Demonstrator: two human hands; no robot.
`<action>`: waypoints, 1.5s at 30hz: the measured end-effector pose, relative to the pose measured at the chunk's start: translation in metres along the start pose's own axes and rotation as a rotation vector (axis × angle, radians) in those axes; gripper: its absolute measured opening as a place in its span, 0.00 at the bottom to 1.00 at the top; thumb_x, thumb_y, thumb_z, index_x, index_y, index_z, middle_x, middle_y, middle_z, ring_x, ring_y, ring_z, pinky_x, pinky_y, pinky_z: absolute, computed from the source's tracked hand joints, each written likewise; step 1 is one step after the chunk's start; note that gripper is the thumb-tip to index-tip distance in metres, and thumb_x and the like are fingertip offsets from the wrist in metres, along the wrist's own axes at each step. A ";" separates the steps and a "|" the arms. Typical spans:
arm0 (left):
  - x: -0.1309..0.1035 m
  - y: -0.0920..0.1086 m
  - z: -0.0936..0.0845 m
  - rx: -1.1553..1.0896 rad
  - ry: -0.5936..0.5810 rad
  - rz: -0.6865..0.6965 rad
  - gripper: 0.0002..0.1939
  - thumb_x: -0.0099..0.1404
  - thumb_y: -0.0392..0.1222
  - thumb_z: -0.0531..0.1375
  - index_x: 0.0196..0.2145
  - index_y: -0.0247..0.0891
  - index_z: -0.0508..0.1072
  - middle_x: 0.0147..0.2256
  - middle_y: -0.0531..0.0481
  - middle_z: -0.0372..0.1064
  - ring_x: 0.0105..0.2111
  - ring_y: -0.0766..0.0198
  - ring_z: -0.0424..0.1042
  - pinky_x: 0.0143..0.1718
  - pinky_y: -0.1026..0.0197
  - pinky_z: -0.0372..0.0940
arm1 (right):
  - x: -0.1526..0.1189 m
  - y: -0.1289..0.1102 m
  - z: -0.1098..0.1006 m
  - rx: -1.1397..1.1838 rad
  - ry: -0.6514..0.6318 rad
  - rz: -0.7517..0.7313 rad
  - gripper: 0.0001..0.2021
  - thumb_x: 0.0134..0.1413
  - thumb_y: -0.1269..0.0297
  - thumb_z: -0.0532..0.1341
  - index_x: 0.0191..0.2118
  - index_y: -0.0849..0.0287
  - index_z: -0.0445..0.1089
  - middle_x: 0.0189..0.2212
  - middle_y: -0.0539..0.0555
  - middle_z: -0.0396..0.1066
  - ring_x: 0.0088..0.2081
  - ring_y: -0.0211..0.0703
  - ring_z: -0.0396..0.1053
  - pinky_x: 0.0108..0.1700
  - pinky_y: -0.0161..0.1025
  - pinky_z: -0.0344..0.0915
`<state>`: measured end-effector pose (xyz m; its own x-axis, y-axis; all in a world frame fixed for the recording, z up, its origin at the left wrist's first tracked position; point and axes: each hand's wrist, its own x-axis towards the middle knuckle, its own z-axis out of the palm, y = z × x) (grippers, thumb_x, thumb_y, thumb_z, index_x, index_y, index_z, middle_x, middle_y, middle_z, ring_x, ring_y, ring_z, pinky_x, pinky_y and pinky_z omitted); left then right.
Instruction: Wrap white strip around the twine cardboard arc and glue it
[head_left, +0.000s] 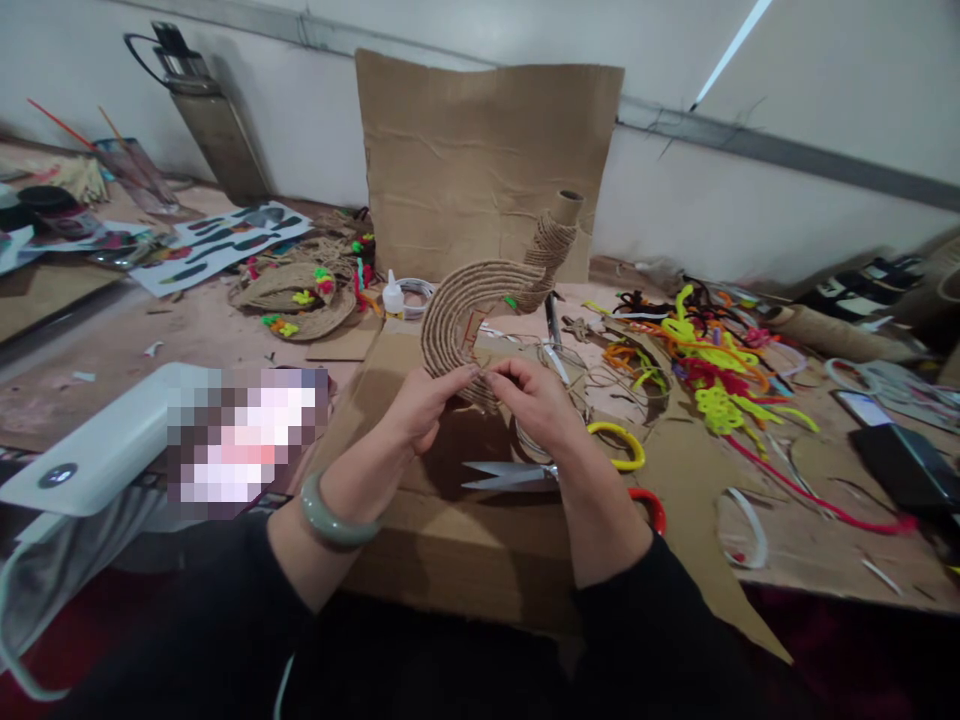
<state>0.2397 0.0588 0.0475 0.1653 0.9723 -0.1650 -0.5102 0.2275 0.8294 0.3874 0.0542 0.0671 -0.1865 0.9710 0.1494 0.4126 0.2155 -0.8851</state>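
A curved piece covered with rows of jute twine (442, 315) is raised over the cardboard. My left hand (415, 408), a jade-coloured bangle on its wrist, pinches the lower end of this piece. Thumb and fingers of my right hand (531, 398) are closed at the same end, the fingertips of both hands nearly meeting. What exactly lies between my right fingertips is too small to tell. A twine-wrapped cardboard tube (553, 240) rises at the upper right of the curved piece. Below my hands lie scissors (510, 475) with spread blades; my right forearm covers part of their yellow and red handles.
Behind stands a cardboard sheet (480, 150). Tangled chenille stems (712, 350) spread at right, near a dark box (904, 465). A glue bottle (392, 295) and woven twine pieces (300, 295) sit at left. A white device (112, 440) juts out at the near left.
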 end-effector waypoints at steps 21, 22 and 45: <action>0.008 -0.001 -0.003 0.092 0.120 -0.032 0.17 0.41 0.43 0.72 0.30 0.36 0.77 0.29 0.51 0.75 0.27 0.68 0.70 0.27 0.66 0.62 | -0.037 -0.053 -0.026 -0.169 0.260 -0.227 0.07 0.57 0.63 0.57 0.37 0.58 0.71 0.33 0.52 0.75 0.37 0.40 0.71 0.42 0.39 0.66; 0.008 -0.001 -0.003 0.081 0.117 -0.038 0.17 0.40 0.43 0.72 0.31 0.36 0.77 0.29 0.51 0.75 0.27 0.68 0.70 0.26 0.66 0.62 | -0.051 -0.057 -0.032 -0.302 0.224 -0.261 0.07 0.58 0.64 0.57 0.36 0.58 0.71 0.33 0.52 0.75 0.37 0.40 0.71 0.41 0.39 0.66; 0.005 0.005 -0.001 0.040 0.112 -0.024 0.13 0.43 0.36 0.70 0.28 0.37 0.74 0.25 0.56 0.73 0.21 0.71 0.67 0.21 0.69 0.59 | -0.105 0.012 -0.083 -1.019 -0.451 -0.056 0.30 0.45 0.72 0.62 0.58 0.64 0.64 0.46 0.66 0.71 0.47 0.57 0.70 0.48 0.48 0.67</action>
<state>0.2373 0.0649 0.0503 0.0804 0.9669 -0.2420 -0.4729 0.2508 0.8447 0.4858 -0.0362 0.0771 -0.4489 0.8755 -0.1789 0.8935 0.4426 -0.0759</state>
